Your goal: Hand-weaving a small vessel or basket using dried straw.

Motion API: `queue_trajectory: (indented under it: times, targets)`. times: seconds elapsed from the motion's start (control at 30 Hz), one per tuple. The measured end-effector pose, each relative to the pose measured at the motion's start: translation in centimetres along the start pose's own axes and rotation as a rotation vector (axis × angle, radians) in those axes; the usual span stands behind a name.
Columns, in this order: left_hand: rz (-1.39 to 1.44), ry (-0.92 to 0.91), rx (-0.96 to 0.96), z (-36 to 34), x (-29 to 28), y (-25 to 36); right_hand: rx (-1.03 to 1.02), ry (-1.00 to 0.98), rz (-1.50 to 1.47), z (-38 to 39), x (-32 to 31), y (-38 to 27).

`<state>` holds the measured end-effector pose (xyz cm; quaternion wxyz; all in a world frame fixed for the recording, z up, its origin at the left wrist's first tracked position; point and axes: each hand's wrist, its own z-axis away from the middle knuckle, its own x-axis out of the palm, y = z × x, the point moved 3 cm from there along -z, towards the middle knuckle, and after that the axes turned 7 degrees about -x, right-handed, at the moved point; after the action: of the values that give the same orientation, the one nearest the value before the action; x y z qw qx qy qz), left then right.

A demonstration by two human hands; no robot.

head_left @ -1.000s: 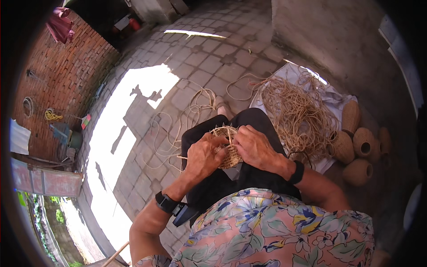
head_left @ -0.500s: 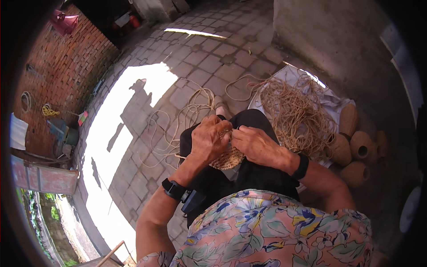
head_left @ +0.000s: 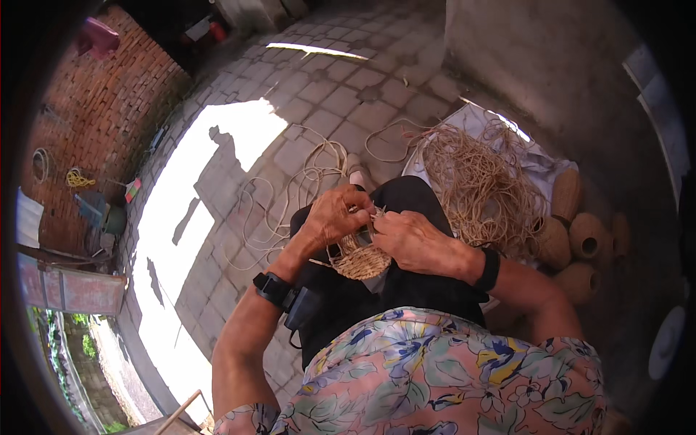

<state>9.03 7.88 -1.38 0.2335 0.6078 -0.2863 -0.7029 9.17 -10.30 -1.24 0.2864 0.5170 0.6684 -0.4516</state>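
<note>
A small woven piece of tan straw cord [head_left: 362,262] rests over my lap, its rounded base toward me. Both hands meet at its far edge. My left hand [head_left: 338,214] pinches the edge with thumb and forefinger, and strands stick up between the fingertips. My right hand [head_left: 411,237] is closed on the same edge, its knuckles hiding most of the grip. A stiff cord end pokes out to the left of the weave. Loose tan cord [head_left: 316,165] trails in loops on the paving beyond my left knee.
To the right, a big tangle of tan cord [head_left: 478,185] lies on a white sheet [head_left: 538,163]. Several round woven pots with openings [head_left: 584,235] are piled beside it. A plastered wall [head_left: 536,65] stands at the far right, a brick wall [head_left: 119,80] at the left.
My left hand has shifted slightly left and its fingers have lifted into a pinch, uncovering more of the woven piece. The right hand has moved a little left and down.
</note>
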Motion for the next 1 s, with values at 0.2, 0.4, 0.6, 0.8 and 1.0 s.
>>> queue_trajectory:
  times: [0.2, 0.4, 0.6, 0.8, 1.0]
  targets:
    - [0.279, -0.177, -0.167, -1.8, 0.6, -2.2, 0.273, 0.121, -0.311, 1.5, 0.9, 1.1]
    - [0.395, -0.301, -0.284, -2.0, 0.4, -2.7, 0.569, 0.447, -0.465, 0.8, 0.2, 3.1]
    - [0.473, -0.197, -0.104, -0.7, 0.4, -2.8, 0.430, 0.312, -0.388, 1.8, -0.1, 1.5]
    - [0.538, -0.168, -0.051, -0.2, 1.4, -3.4, 0.252, 0.098, -0.158, 0.9, 0.8, 0.0]
    - [0.557, -0.156, -0.055, -0.2, 1.4, -3.2, 0.247, 0.263, -0.199, -0.6, 0.1, -0.8]
